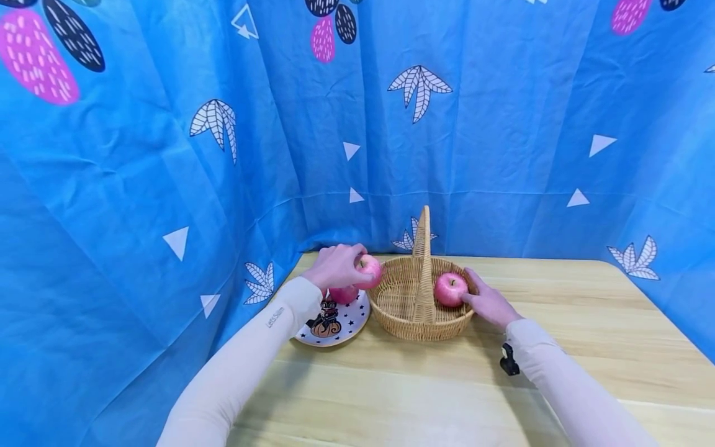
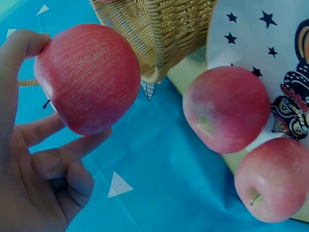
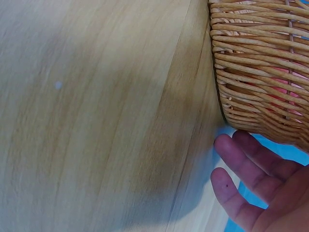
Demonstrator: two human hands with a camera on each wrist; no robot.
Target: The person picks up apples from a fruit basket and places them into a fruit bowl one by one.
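Observation:
My left hand pinches an apple between thumb and fingertips, held up between the plate and the basket's left rim. In the left wrist view this apple is red, its stem turned toward the palm. Below the hand, two more apples sit on a white plate with dark stars and a pumpkin picture. My right hand holds the right rim of the wicker basket, thumb over the edge and fingers along the outer wall. One apple lies inside the basket's right half.
A tall wicker handle arches over the basket's middle. The light wooden table extends in front and to the right. Patterned blue cloth hangs behind and on both sides, close to the table's back edge.

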